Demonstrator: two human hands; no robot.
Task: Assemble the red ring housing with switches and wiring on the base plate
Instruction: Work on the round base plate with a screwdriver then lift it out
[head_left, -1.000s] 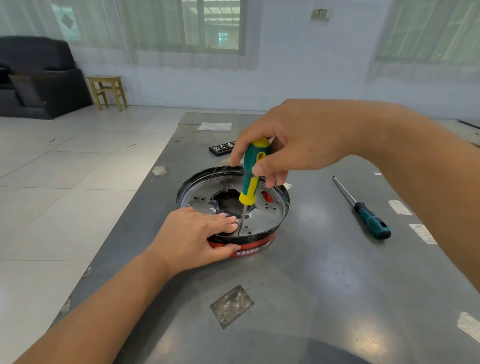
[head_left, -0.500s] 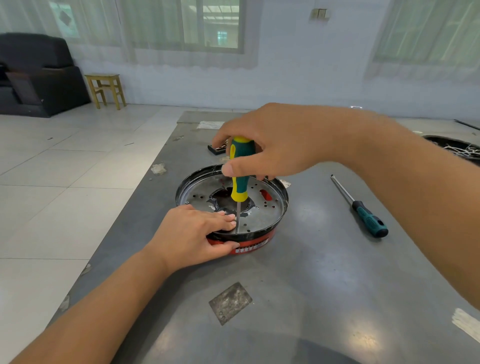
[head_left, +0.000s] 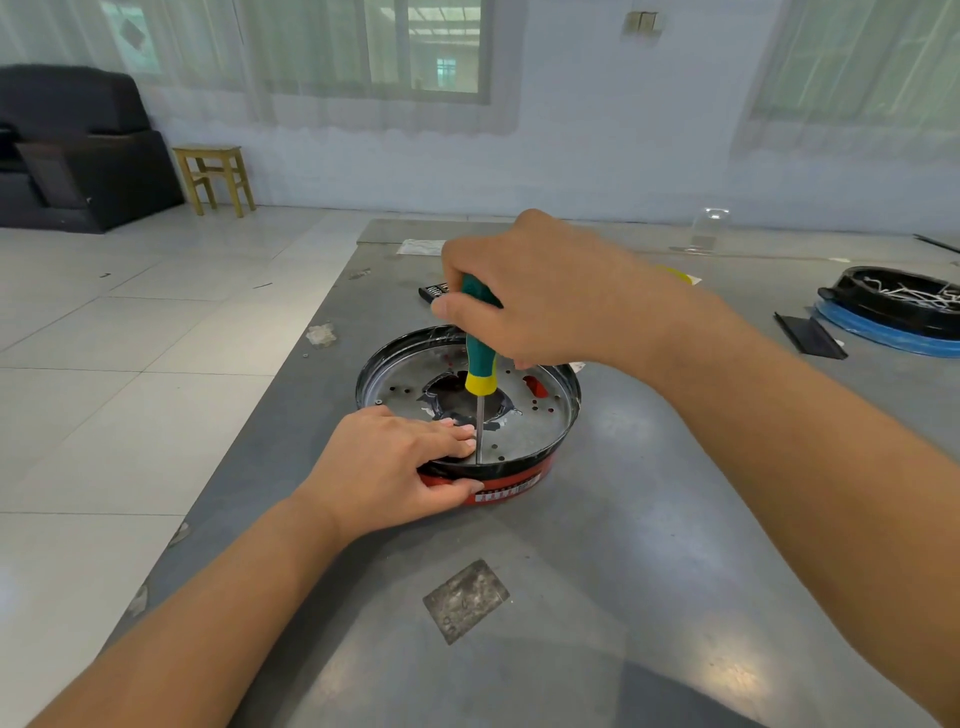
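Observation:
A round red ring housing (head_left: 511, 488) with a black rim lies on the grey table, a perforated metal base plate (head_left: 540, 421) set inside it. My right hand (head_left: 545, 296) grips the green and yellow screwdriver (head_left: 480, 364), held upright with its tip down on the plate near the front rim. My left hand (head_left: 395, 462) holds the housing's near-left edge, fingers lying over the rim onto the plate and thumb against the red side. The screw under the tip is hidden.
A blue-ringed black housing (head_left: 898, 312) full of white wires sits at the far right, a black strip (head_left: 810, 335) beside it. A dark remote-like part (head_left: 434, 291) lies behind my right hand. A metal patch (head_left: 465, 600) is on the table (head_left: 649, 571), whose left edge drops to tiled floor.
My right hand and the screwdriver shifted slightly left and stood more upright, the hand turning on the handle. My view swung right, revealing the blue housing. My arm now hides the second screwdriver.

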